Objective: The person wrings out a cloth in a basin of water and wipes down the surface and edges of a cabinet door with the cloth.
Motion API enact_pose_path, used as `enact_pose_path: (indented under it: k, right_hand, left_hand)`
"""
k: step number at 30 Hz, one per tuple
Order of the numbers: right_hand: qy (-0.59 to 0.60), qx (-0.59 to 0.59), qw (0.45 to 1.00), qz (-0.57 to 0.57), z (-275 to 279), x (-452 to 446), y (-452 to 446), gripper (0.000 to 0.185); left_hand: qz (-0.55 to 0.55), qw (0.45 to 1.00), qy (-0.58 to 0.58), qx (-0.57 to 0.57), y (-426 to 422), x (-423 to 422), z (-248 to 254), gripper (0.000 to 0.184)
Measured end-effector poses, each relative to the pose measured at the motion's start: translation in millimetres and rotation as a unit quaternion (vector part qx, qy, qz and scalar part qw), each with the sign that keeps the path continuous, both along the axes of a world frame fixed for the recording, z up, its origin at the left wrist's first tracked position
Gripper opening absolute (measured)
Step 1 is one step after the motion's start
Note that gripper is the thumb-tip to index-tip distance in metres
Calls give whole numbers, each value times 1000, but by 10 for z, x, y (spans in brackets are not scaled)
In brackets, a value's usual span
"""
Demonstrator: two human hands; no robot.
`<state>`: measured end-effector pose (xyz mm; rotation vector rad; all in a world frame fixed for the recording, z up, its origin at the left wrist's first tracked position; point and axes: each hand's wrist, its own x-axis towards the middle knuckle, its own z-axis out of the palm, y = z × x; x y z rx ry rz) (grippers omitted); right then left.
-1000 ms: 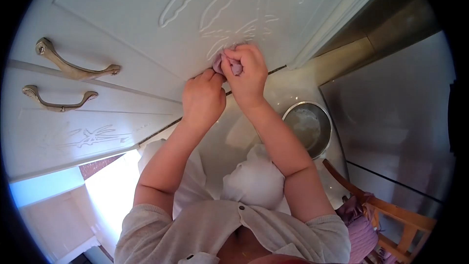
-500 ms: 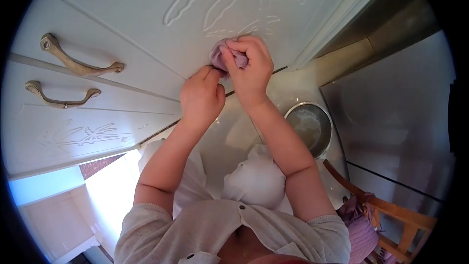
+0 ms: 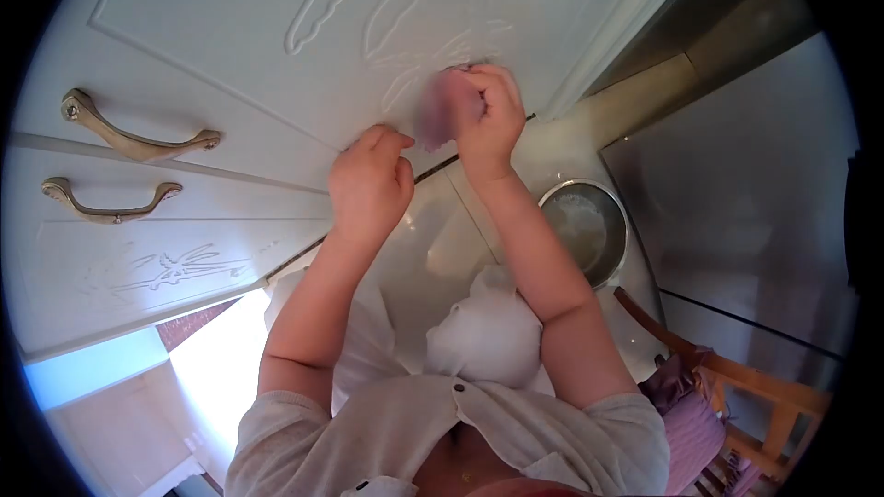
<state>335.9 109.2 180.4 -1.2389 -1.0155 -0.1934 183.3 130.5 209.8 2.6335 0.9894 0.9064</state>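
Note:
A purple cloth (image 3: 440, 120), partly smeared by motion, is bunched in my right hand (image 3: 493, 120) close to the lower part of a white cabinet door (image 3: 221, 28) with a raised leaf pattern. To the left of the cloth, my left hand (image 3: 371, 175) is near the door's bottom edge. Its fingers are curled together, apart from the cloth, and nothing shows in them.
A round metal basin (image 3: 589, 230) with cloudy water stands on the tiled floor at right. Two metal handles (image 3: 138, 143) (image 3: 112, 212) project from the white fronts at left. A wooden chair (image 3: 764, 396) with a purple cushion (image 3: 691, 437) is at lower right.
My left hand has come off the cloth and moved slightly left and down. My right hand has shifted a little right with the cloth, and a gap now lies between the hands.

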Motion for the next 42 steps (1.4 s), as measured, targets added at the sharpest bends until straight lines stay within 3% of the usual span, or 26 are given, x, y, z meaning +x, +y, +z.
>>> enact_pose_path:
  k: [2,8,12,14,18,20,23,27,30,32,33,35,39,42]
  right_hand:
    - [87,-4,996,-28,-218,111,9,15]
    - [197,-72,978,1,-770,194,-45,15]
    - [203,-56,978,-9,-291,187,-26,14]
    - [166,10,986,6,-124,206,1,14]
    - [180,7,984,-6,-539,223,23,13]
    - [273,-49,961,13,-838,235,-18,13]
    - [302,-113,947,13,-980,271,-62,13]
    - [319,-144,937,4,-531,274,-99,14]
    - [273,-67,960,0,-174,318,-46,18]
    - [166,40,985,-14,53,381,-55,23]
    - [164,42,985,-20,-9,382,-58,23]
    - [-51,-44,994,-82,-325,352,-65,41]
    - [-93,-71,991,-57,-749,352,48,55]
    - [-1,-128,988,-87,-979,442,76,61]
  left_hand:
    - [-1,1000,-3,1,-15,3,12,20]
    - [-7,1000,2,-5,-18,48,19,22]
    - [-6,1000,11,18,8,49,-10,22]
    - [-5,1000,11,15,-2,50,-14,22]
    - [-7,1000,2,10,13,63,-23,21]
    - [-2,1000,1,8,-13,82,-5,21]
    - [1,1000,2,9,-33,90,4,21]
    - [-7,999,-1,33,-5,70,-39,21]
    - [-8,1000,10,3,-9,71,-2,21]
    - [-13,1000,5,4,16,57,-43,21]
    - [-12,1000,-2,4,24,60,-58,21]
    - [-10,1000,2,-2,-19,65,-46,21]
    - [9,1000,16,2,-12,80,-44,23]
    - [3,1000,15,1,-41,90,-21,23]
